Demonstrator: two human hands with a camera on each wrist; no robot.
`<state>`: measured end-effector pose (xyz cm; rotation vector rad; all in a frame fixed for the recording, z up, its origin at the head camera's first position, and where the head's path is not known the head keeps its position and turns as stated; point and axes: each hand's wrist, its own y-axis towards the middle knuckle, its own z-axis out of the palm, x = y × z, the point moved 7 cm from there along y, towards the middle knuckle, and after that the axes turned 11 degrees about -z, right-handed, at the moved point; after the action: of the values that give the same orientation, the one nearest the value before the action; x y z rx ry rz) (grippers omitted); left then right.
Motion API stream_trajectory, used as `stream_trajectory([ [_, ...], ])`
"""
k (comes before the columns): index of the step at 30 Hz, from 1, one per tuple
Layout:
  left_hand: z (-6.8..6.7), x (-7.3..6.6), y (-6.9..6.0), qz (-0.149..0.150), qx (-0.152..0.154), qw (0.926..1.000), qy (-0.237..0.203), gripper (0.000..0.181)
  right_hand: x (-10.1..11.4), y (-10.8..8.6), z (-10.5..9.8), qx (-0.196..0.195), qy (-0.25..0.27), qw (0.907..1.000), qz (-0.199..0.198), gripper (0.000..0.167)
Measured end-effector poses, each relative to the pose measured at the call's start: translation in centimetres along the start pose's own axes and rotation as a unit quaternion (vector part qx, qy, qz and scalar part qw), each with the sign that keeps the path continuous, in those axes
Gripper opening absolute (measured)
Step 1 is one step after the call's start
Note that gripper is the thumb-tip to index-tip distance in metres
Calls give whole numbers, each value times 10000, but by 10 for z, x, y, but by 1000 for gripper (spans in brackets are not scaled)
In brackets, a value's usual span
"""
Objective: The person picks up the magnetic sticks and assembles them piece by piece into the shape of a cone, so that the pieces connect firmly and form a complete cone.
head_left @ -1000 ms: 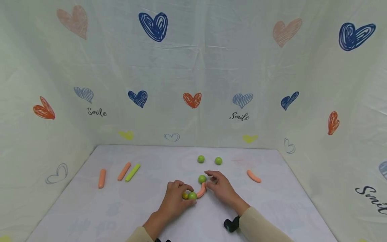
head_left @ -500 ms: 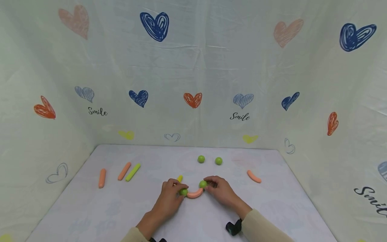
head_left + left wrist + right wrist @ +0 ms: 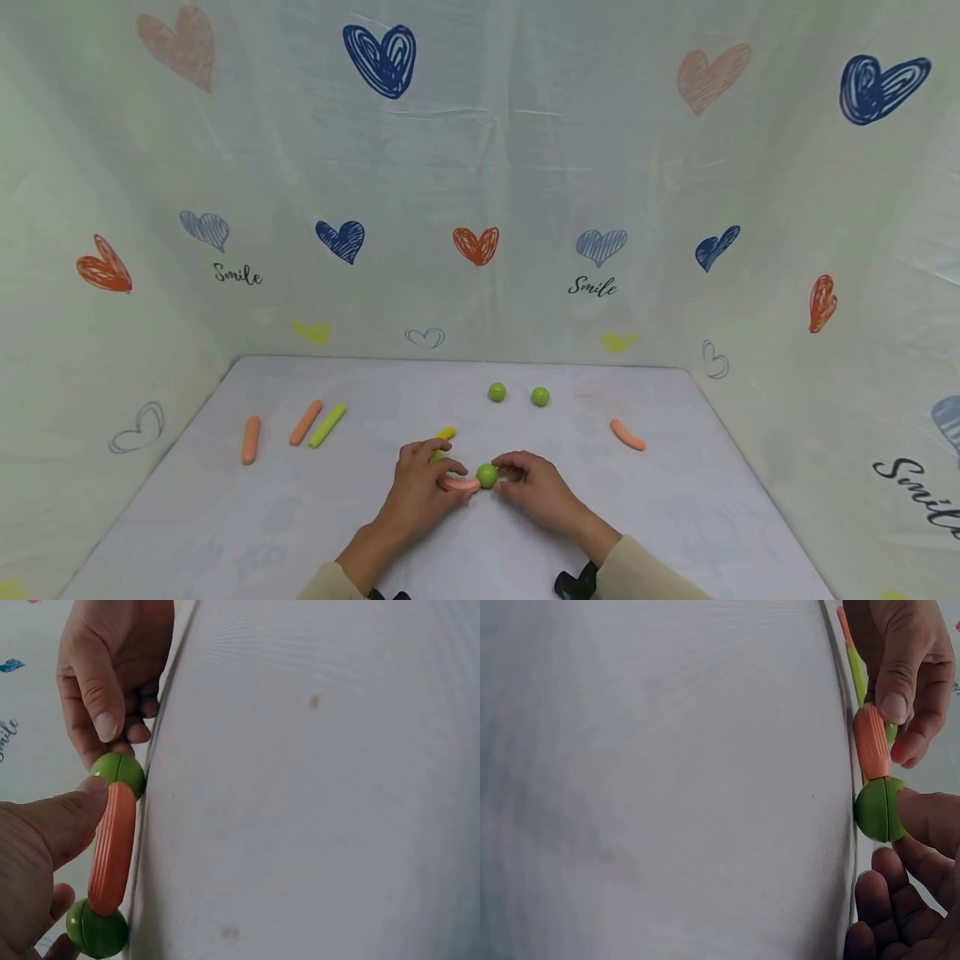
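My left hand (image 3: 422, 487) pinches a curved orange rod (image 3: 112, 851) between thumb and fingers. A green ball (image 3: 487, 476) joins its right end, and my right hand (image 3: 542, 496) pinches that ball between thumb and index finger. At the rod's other end sits a second green ball (image 3: 97, 930), mostly behind the left fingers in the head view. Past the left hand a yellow rod (image 3: 446, 433) sticks out; it seems to meet that second ball, but fingers cover the place. In the right wrist view the orange rod (image 3: 872, 742) runs straight into the near ball (image 3: 877, 810).
Two loose green balls (image 3: 497, 392) lie on the white table (image 3: 300, 533) beyond the hands. Another curved orange rod (image 3: 627, 435) is off to the right. To the left lie two straight orange rods (image 3: 251, 440) and a yellow-green rod (image 3: 327, 426). A cloth printed with hearts encloses the table.
The left hand's grip has shifted from a green ball to the curved orange rod. The right hand, beside the rod at first, took hold of the other ball and brought it nearer and leftward.
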<state>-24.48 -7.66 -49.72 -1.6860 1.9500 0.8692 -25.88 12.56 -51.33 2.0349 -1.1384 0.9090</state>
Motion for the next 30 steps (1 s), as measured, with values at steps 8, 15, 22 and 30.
stream_trajectory([
  [8, 6, 6, 5, -72, 258, 9996, 50, 20, 1, 3, -1, -6, -47, 10000, 22, 32],
  [15, 9, 5, 8, -110, 412, 9991, 53, 13, 0, 2, -3, -22, 3, 10000, 97, 31],
  [22, 11, 5, 7, -119, 397, 9991, 80, 12, -8, -1, -20, -331, 65, 9989, 332, 32],
  [30, 11, 5, 5, -245, 368, 9990, -22, 12, -31, -16, -78, -1299, -342, 9868, 901, 32],
])
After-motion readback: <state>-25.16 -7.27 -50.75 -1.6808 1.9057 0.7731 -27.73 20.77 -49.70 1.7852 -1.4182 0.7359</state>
